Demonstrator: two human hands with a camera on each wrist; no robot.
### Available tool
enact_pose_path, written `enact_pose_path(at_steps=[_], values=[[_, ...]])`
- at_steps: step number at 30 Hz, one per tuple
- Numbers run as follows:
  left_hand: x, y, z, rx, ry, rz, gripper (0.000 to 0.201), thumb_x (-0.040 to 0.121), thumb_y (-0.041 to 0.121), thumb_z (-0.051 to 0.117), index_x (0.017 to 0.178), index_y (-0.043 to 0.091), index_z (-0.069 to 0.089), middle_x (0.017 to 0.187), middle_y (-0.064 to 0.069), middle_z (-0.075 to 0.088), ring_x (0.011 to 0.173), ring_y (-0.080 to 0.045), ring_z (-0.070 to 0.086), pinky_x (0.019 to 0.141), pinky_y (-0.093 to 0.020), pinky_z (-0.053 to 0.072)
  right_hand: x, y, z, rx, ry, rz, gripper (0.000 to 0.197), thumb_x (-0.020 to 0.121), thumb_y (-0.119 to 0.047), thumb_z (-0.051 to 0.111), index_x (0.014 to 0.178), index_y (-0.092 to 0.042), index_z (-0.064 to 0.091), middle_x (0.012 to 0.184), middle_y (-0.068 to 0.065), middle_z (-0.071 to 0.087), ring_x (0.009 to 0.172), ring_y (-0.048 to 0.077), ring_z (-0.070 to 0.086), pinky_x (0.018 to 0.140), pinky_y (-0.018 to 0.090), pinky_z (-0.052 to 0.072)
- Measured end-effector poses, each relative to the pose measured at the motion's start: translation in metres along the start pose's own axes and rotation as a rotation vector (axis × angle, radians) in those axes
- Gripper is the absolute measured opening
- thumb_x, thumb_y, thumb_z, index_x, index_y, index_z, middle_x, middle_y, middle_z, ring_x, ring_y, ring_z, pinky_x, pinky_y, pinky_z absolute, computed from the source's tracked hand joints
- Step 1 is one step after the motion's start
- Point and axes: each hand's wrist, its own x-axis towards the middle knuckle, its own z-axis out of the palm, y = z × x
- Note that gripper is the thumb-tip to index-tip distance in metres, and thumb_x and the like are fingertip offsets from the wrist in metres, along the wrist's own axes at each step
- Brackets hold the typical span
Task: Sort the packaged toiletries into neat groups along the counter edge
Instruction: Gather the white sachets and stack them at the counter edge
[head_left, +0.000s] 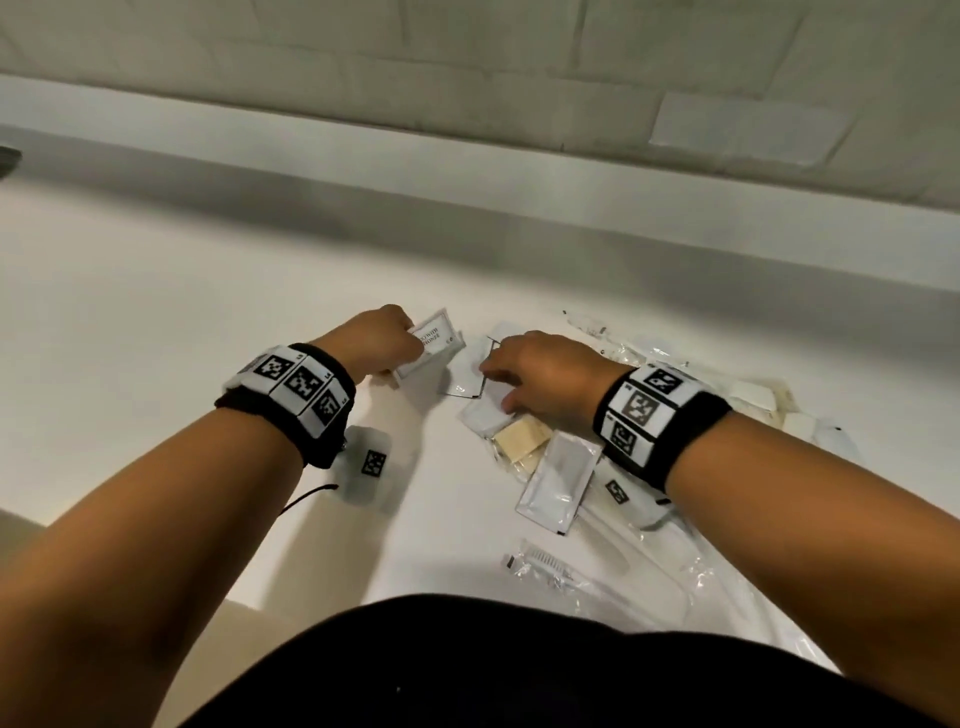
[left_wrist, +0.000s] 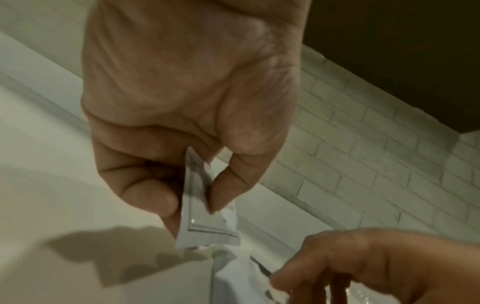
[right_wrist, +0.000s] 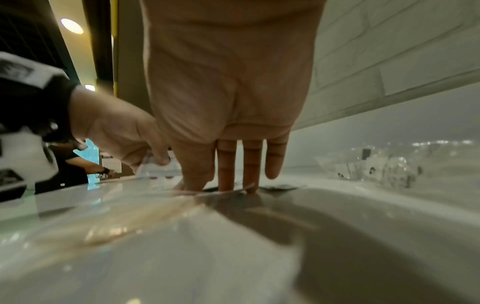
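Observation:
My left hand (head_left: 387, 338) pinches a small white printed sachet (head_left: 434, 343) between thumb and fingers, just above the white counter (head_left: 156, 332); the left wrist view shows the same sachet (left_wrist: 207, 218) hanging from that pinch. My right hand (head_left: 524, 371) reaches into the pile with straight fingers (right_wrist: 227, 166) pressing down on a flat white sachet (head_left: 470, 374). Nearer me lie another white sachet (head_left: 558, 480), a beige soap bar in clear wrap (head_left: 522, 441) and a wrapped toothbrush (head_left: 550, 566).
More clear-wrapped toiletries (head_left: 753, 405) spread to the right of my right wrist. A raised white ledge (head_left: 467, 187) and a tiled wall (head_left: 519, 78) run behind the counter. Bare counter stretches left of my left hand. My dark clothing (head_left: 519, 670) meets the near edge.

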Motion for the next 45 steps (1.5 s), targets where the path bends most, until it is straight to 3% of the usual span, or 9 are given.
enact_pose_path(at_steps=[8, 15, 21, 25, 28, 32, 35, 40, 45], values=[[-0.01, 0.035, 0.023, 0.165, -0.085, 0.059, 0.014, 0.087, 0.013, 0.051, 0.096, 0.004, 0.056, 0.09, -0.018, 0.069, 0.053, -0.019, 0.061, 0.046, -0.022, 0.041, -0.002, 0.01, -0.004, -0.172, -0.068, 0.177, 0.028, 0.082, -0.029, 0.071, 0.102, -0.014, 0.058, 0.106, 0.004, 0.054, 0.097, 0.025, 0.053, 0.085, 0.037, 0.046], [-0.012, 0.057, 0.047, 0.501, -0.06, 0.057, 0.048, 0.091, 0.043, 0.053, 0.122, 0.006, 0.058, 0.124, -0.011, 0.061, 0.123, -0.028, 0.053, 0.101, -0.034, 0.045, -0.042, 0.036, -0.035, -0.068, 0.125, 0.223, 0.009, 0.083, -0.013, 0.061, 0.092, -0.016, 0.06, 0.102, 0.007, 0.059, 0.084, 0.023, 0.053, 0.071, 0.032, 0.044], [-0.007, 0.062, 0.054, 0.486, -0.009, 0.055, 0.076, 0.074, 0.063, 0.066, 0.122, 0.006, 0.055, 0.124, -0.011, 0.059, 0.119, -0.028, 0.052, 0.09, -0.032, 0.045, -0.097, -0.003, -0.006, -0.164, -0.09, -0.043, 0.026, 0.074, -0.019, 0.069, 0.074, -0.032, 0.047, 0.092, -0.009, 0.051, 0.08, 0.015, 0.05, 0.064, 0.03, 0.046], [-0.006, 0.065, 0.056, 0.33, -0.027, 0.014, 0.069, 0.072, 0.042, 0.079, 0.121, 0.003, 0.05, 0.119, -0.011, 0.063, 0.096, -0.025, 0.058, 0.073, -0.029, 0.043, -0.108, -0.007, 0.025, -0.395, 0.043, -0.2, 0.029, 0.081, -0.009, 0.063, 0.102, -0.027, 0.057, 0.105, -0.004, 0.05, 0.087, 0.015, 0.042, 0.074, 0.03, 0.041], [-0.007, 0.068, 0.054, 0.308, -0.034, -0.033, 0.087, 0.069, 0.031, 0.083, 0.134, -0.004, 0.035, 0.122, -0.016, 0.059, 0.103, -0.029, 0.061, 0.074, -0.033, 0.047, -0.112, -0.008, 0.029, -0.294, 0.061, -0.114, 0.043, 0.083, -0.001, 0.053, 0.119, -0.023, 0.049, 0.11, 0.0, 0.051, 0.098, 0.021, 0.046, 0.083, 0.035, 0.041], [-0.007, 0.076, 0.058, 0.395, -0.062, 0.016, 0.057, 0.074, 0.023, 0.074, 0.12, -0.003, 0.053, 0.112, -0.017, 0.065, 0.1, -0.03, 0.064, 0.077, -0.032, 0.052, -0.116, -0.013, 0.027, -0.37, 0.015, -0.051, 0.05, 0.081, -0.009, 0.062, 0.128, -0.023, 0.047, 0.123, 0.005, 0.047, 0.109, 0.025, 0.043, 0.091, 0.038, 0.036], [-0.016, 0.081, 0.066, 0.521, 0.057, 0.063, 0.062, 0.087, 0.041, 0.059, 0.133, 0.002, 0.042, 0.134, -0.018, 0.048, 0.126, -0.034, 0.047, 0.101, -0.037, 0.042, -0.116, -0.017, 0.029, -0.368, 0.043, -0.032, 0.046, 0.084, -0.019, 0.062, 0.128, -0.02, 0.048, 0.124, 0.005, 0.053, 0.111, 0.025, 0.045, 0.091, 0.037, 0.035], [-0.01, 0.079, 0.073, 0.394, 0.047, 0.04, 0.07, 0.077, 0.053, 0.071, 0.122, 0.001, 0.056, 0.125, -0.017, 0.06, 0.116, -0.032, 0.056, 0.091, -0.034, 0.045, -0.13, -0.019, 0.036, -0.391, 0.143, -0.074, 0.025, 0.092, -0.024, 0.051, 0.115, -0.019, 0.06, 0.104, 0.004, 0.063, 0.098, 0.025, 0.053, 0.082, 0.035, 0.036], [-0.006, 0.078, 0.062, 0.21, -0.038, 0.006, 0.047, 0.072, 0.022, 0.083, 0.106, -0.005, 0.065, 0.109, -0.019, 0.067, 0.102, -0.032, 0.062, 0.087, -0.035, 0.047, -0.164, 0.019, 0.005, 0.031, 0.199, 0.355, 0.02, 0.09, -0.032, 0.057, 0.104, -0.017, 0.061, 0.099, -0.002, 0.061, 0.086, 0.017, 0.057, 0.073, 0.03, 0.046]])
